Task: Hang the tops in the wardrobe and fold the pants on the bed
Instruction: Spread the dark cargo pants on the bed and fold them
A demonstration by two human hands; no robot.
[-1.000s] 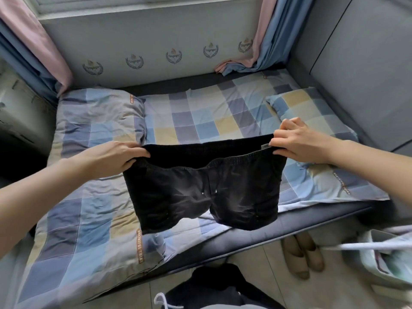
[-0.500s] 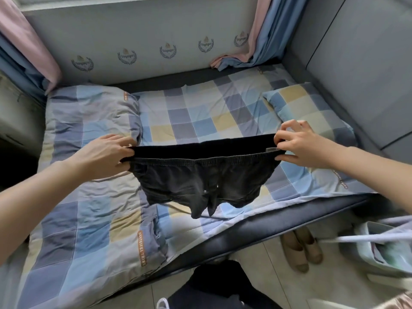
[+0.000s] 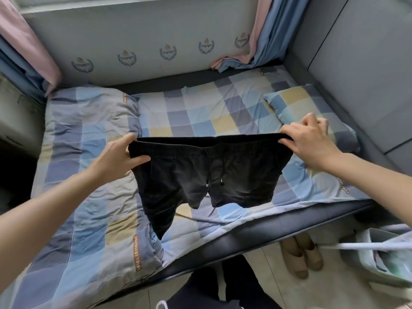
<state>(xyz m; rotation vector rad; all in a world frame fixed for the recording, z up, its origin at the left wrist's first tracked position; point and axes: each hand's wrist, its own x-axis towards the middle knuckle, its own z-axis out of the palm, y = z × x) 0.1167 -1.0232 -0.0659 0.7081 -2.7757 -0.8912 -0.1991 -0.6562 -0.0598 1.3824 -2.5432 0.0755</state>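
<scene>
One pair of black shorts point(image 3: 207, 172) is held spread at mid-frame above the checked bed point(image 3: 200, 117). Its elastic waistband is pinched at one end by the left hand point(image 3: 118, 157) and at the other by the right hand point(image 3: 310, 143). Two drawstring tips hang at its middle. One pillow point(image 3: 296, 103) lies at right; two slippers point(image 3: 301, 257) are seen at lower right.

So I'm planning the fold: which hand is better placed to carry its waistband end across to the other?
Probably the left hand. Both hands pinch the black shorts at the waistband, but the longer leg hangs below the left, so swinging it toward the right hand should stack the legs.
</scene>
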